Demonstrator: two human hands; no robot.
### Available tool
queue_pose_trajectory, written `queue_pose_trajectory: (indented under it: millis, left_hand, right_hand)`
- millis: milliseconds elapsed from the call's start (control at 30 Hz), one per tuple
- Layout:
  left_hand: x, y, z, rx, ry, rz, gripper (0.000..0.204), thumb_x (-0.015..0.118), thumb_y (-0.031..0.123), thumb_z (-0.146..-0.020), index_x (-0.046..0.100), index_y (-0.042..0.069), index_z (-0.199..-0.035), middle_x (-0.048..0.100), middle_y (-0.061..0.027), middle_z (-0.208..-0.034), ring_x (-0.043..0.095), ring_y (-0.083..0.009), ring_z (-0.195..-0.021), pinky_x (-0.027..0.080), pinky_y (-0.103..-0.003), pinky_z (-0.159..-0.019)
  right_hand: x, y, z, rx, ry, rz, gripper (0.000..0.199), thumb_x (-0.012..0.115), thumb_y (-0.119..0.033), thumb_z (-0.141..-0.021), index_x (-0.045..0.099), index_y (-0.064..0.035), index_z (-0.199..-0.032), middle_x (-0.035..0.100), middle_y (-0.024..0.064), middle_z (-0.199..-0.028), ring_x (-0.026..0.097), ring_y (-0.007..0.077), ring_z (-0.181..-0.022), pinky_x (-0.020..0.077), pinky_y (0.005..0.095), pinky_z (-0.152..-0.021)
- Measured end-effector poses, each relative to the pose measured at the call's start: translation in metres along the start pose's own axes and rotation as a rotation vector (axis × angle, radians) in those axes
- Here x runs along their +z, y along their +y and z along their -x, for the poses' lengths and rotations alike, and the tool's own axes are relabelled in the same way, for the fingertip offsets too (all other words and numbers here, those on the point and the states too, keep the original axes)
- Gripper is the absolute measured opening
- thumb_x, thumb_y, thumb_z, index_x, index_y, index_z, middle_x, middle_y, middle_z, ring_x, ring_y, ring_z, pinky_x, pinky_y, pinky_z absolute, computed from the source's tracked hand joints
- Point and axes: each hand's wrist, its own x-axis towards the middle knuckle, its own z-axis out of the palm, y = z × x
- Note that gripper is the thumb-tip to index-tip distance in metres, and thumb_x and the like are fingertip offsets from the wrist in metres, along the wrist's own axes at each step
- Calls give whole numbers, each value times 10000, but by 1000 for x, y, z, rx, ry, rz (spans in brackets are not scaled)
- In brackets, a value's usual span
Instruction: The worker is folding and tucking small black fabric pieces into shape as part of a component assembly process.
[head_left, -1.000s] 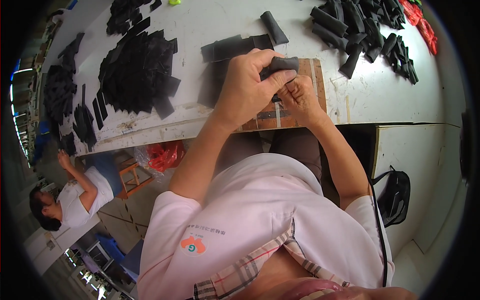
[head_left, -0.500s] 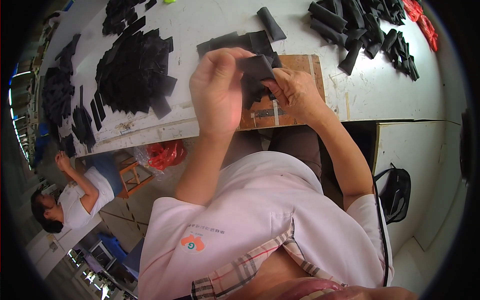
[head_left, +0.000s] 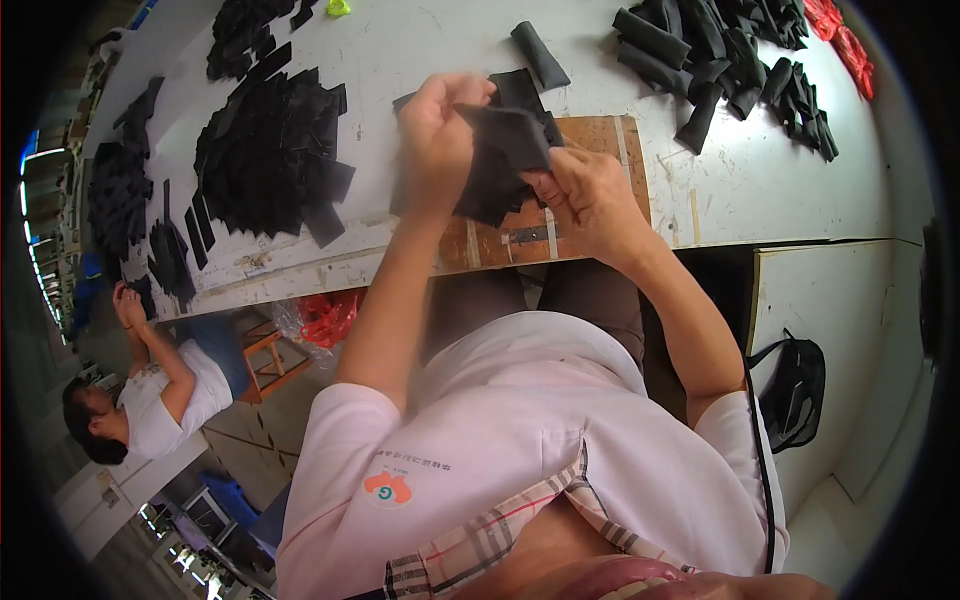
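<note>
A folded black fabric piece [head_left: 515, 135] is held up above the near edge of the table. My right hand [head_left: 592, 195] pinches its right end between thumb and fingers. My left hand [head_left: 440, 125], slightly blurred, has its fingers curled at the piece's left end; the exact grip is partly hidden. Beneath both hands, flat black fabric pieces [head_left: 487, 200] lie in a loose stack, partly over a brown board [head_left: 625, 175] set on the table. One rolled black piece [head_left: 541, 55] lies just beyond.
On the white table [head_left: 780, 200] stands a large heap of flat black pieces [head_left: 270, 155] at left. Rolled black pieces [head_left: 690, 50] pile up at far right beside a red plastic bag [head_left: 850, 60]. A co-worker [head_left: 170, 395] sits at lower left. A black bag [head_left: 795, 390] hangs at right.
My left hand has moved up and to the left, and the fabric piece now spreads wider between my hands. My right hand has shifted slightly down.
</note>
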Motion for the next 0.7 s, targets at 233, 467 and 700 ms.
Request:
queue_pose_trajectory:
  millis: [233,467,700]
  left_hand:
    - [17,-66,-48,-11,-199,-1286,440,654,325,-685,528,4,-959,551,-189,-952,513,-344,-927,419,-458,-759]
    - [1,-77,-44,136,21,-1179,159,616,163,-691,619,7,-722,611,-143,-712,590,-279,-622,470,-354,-614]
    - [-49,11,15,-133,118,173,108,591,46,-777,620,20,-878,609,-38,-797,549,-96,-703,430,-230,-647]
  right_hand:
    - [-48,40,-42,383,237,-885,587,316,-502,-875,562,27,-937,541,31,-691,497,89,-641,409,204,-584]
    - [-8,19,29,722,38,-947,376,414,-328,-899,570,4,-818,487,8,-614,462,75,-559,380,213,-506]
    - [-10,-36,29,96,64,-233,198,669,-108,-677,576,-12,-823,522,70,-674,522,212,-604,429,317,-523]
